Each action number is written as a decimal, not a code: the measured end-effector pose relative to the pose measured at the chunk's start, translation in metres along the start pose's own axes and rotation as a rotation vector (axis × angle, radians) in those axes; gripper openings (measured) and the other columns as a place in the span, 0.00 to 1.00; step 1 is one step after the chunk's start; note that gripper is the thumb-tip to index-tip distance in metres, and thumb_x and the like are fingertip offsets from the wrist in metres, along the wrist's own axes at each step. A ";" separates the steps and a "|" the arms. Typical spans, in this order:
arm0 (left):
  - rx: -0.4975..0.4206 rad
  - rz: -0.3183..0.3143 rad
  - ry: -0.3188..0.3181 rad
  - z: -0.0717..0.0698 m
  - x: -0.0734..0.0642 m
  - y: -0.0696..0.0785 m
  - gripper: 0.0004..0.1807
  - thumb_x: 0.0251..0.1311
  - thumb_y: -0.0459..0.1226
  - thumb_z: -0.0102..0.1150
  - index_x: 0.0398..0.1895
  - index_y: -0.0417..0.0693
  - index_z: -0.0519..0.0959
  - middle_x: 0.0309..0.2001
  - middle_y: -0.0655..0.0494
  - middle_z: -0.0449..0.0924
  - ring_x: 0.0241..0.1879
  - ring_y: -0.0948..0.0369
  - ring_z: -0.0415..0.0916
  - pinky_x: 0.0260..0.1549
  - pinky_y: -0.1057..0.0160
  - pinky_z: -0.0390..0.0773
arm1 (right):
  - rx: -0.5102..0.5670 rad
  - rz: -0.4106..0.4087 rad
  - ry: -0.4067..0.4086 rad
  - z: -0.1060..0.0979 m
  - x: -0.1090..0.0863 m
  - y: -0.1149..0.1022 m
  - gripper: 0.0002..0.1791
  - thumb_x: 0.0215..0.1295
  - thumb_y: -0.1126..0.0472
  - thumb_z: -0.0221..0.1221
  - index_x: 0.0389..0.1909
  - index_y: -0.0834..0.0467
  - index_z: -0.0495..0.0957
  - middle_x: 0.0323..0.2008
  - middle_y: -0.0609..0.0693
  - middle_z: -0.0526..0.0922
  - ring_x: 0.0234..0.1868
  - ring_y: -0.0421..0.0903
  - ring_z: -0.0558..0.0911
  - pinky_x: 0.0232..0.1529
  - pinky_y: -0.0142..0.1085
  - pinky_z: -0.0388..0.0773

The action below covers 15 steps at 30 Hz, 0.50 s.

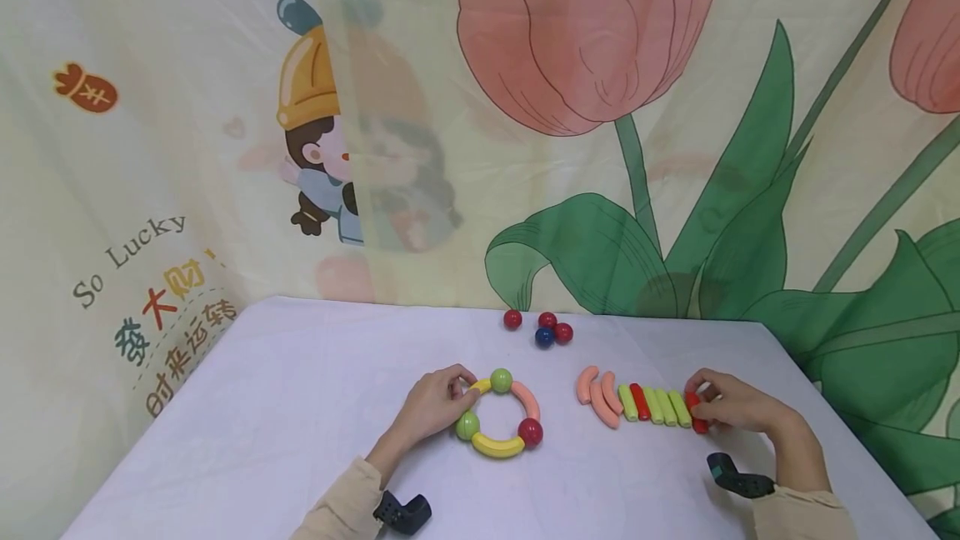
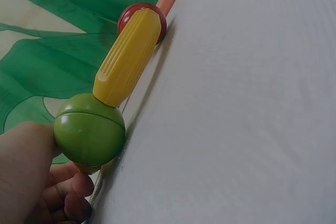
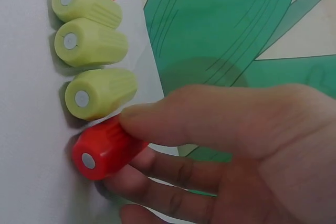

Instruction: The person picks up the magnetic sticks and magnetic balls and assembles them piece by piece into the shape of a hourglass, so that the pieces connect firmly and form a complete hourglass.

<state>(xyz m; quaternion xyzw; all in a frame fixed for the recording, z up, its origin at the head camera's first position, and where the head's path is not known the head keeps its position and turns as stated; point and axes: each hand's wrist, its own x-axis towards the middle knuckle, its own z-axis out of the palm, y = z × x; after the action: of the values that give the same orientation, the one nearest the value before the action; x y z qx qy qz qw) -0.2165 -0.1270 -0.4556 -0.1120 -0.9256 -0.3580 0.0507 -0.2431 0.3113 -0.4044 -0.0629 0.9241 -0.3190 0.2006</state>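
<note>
A ring of curved rods and balls lies on the white table, its rods yellow and pink. In the head view my left hand [image 1: 438, 402] is at its upper left, pinching a curved yellow rod [image 1: 481, 386] between two green balls [image 1: 501, 381]. The left wrist view has the nearer green ball [image 2: 89, 129] in front of these fingers, hiding most of that rod. A second yellow rod [image 2: 128, 59] leads on to a red ball [image 1: 530, 432]. My right hand [image 1: 738, 402] pinches a short red rod [image 3: 110, 148] with a grey disc in its end, at the right end of a row of light green rods [image 3: 100, 93].
Another red rod [image 1: 640, 402] lies within the row. Several curved pink rods [image 1: 604, 403] are at the row's left end. Three red balls [image 1: 512, 320] and a dark blue ball [image 1: 544, 337] sit near the table's far edge, before a printed curtain [image 1: 405, 273].
</note>
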 end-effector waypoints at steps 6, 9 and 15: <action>-0.003 -0.003 -0.011 -0.001 0.000 0.001 0.12 0.57 0.44 0.59 0.41 0.50 0.80 0.19 0.64 0.70 0.18 0.67 0.64 0.19 0.71 0.62 | -0.023 -0.047 0.071 -0.004 -0.001 0.001 0.20 0.60 0.62 0.58 0.50 0.65 0.66 0.43 0.60 0.75 0.38 0.47 0.75 0.38 0.41 0.78; -0.007 -0.009 -0.014 -0.001 0.000 0.001 0.12 0.57 0.44 0.59 0.42 0.50 0.80 0.19 0.63 0.70 0.18 0.67 0.64 0.19 0.70 0.62 | -0.023 -0.103 0.116 -0.005 0.000 0.000 0.22 0.61 0.61 0.59 0.52 0.66 0.64 0.45 0.61 0.75 0.40 0.48 0.76 0.37 0.40 0.79; -0.012 -0.018 -0.018 -0.001 -0.001 0.000 0.12 0.58 0.44 0.59 0.42 0.50 0.80 0.19 0.63 0.70 0.18 0.67 0.64 0.19 0.71 0.62 | -0.028 -0.251 0.186 0.000 0.005 -0.013 0.24 0.61 0.59 0.60 0.55 0.65 0.65 0.46 0.57 0.76 0.45 0.50 0.75 0.37 0.35 0.77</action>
<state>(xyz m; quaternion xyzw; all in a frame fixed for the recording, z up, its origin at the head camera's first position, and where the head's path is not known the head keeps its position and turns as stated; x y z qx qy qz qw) -0.2154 -0.1278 -0.4552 -0.1073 -0.9247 -0.3632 0.0387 -0.2475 0.3004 -0.3979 -0.1510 0.9279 -0.3334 0.0717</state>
